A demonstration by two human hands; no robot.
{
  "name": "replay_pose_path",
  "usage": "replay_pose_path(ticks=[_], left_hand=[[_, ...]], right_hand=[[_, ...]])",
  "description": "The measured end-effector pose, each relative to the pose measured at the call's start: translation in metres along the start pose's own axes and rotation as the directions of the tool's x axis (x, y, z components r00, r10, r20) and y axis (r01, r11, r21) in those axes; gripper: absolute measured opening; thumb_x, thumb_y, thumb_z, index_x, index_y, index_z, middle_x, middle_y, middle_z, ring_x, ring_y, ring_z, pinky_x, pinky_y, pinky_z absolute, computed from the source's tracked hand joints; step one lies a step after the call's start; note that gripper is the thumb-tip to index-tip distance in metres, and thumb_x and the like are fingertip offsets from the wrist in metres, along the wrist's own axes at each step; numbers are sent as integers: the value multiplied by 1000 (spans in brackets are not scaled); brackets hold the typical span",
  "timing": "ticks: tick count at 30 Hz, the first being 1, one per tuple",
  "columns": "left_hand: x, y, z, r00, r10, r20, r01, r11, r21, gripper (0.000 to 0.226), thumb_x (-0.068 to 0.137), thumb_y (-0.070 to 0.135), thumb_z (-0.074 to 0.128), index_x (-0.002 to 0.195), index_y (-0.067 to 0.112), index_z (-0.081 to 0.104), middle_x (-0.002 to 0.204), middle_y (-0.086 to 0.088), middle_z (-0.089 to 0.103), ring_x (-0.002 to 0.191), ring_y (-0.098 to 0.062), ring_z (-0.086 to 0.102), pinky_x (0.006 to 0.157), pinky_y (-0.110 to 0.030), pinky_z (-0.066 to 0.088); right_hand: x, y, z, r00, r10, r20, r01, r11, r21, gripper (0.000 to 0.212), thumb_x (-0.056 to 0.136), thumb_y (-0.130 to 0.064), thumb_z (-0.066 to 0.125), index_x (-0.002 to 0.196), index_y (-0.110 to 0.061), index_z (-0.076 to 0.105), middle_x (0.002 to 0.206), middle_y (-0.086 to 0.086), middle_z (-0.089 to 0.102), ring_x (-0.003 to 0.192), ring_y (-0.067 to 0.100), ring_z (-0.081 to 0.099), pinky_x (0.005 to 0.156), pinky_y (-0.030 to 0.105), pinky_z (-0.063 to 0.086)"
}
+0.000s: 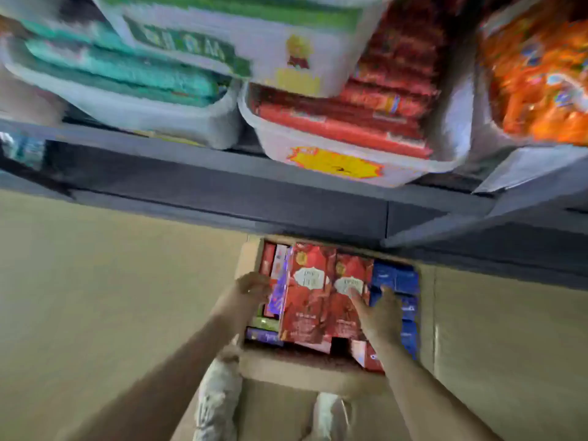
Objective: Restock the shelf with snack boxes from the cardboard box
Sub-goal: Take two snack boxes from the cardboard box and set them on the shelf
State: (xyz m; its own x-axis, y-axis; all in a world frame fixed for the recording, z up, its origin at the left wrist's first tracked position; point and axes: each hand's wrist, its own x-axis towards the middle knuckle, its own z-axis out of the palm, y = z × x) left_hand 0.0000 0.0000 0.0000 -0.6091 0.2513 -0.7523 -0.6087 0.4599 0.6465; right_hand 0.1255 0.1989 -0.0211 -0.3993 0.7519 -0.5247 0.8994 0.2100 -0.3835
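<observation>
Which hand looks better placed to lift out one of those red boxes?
Probably the right hand: its fingers lie on the face of the right red box. The left hand sits at the left side of the cardboard box, beside purple packs.

Red snack boxes (pixel 321 297) (white oval labels), blue boxes (pixel 404 291), tan cardboard box (pixel 302 374)

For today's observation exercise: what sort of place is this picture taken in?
Probably a shop aisle: white tubs of packaged snacks on a dark shelf, a yellow price tag, and a cardboard box of stock on the floor.
</observation>
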Motion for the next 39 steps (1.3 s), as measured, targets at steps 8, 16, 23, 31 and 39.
replay_pose_path(ticks=[8, 16, 23, 31, 39], left_hand=[[48, -33, 41, 999, 45, -23, -36, 959, 282, 43, 85, 38, 59, 122, 19, 50, 121, -3, 56, 98, -18, 56, 78, -28, 43], [55, -28, 66, 997, 48, -56, -19, 896, 444, 68, 66, 54, 72, 118, 18, 46, 94, 9, 60, 75, -4, 56, 51, -14, 37], [50, -8, 60, 991, 2, -137, 89, 755, 650, 54, 79, 46, 65, 112, 7, 47, 73, 4, 53, 59, -11, 53, 45, -25, 40], [26, 19, 67, 981, -59, -186, 160, 786, 596, 87, 71, 51, 71, 133, 5, 29, 119, -11, 55, 98, -27, 58, 76, -41, 53], [29, -10, 83, 985, -19, -169, 125, 754, 645, 88, 60, 47, 81, 123, 7, 35, 111, -10, 55, 92, -25, 58, 73, -40, 54]], right_hand=[[39, 29, 28, 994, 17, 111, -38, 980, 197, 42, 72, -36, 76, 96, -10, 52, 100, 10, 65, 77, 18, 61, 65, 32, 51], [57, 10, -5, 987, -14, 158, -42, 938, 345, 29, 84, -30, 65, 106, -13, 57, 101, 7, 66, 83, 19, 64, 67, 31, 51], [41, -6, -55, 967, -190, 167, 136, 947, 290, 27, 83, -29, 65, 103, -30, 47, 98, -8, 63, 91, 15, 63, 76, 35, 52], [25, -38, -94, 951, -183, 251, 145, 976, 161, 34, 82, -39, 64, 109, -30, 46, 114, -1, 64, 103, 24, 62, 89, 48, 50], [32, -24, -79, 959, -167, 231, 149, 985, 92, 34, 85, -40, 61, 108, -26, 42, 121, 1, 59, 108, 23, 59, 88, 48, 51]])
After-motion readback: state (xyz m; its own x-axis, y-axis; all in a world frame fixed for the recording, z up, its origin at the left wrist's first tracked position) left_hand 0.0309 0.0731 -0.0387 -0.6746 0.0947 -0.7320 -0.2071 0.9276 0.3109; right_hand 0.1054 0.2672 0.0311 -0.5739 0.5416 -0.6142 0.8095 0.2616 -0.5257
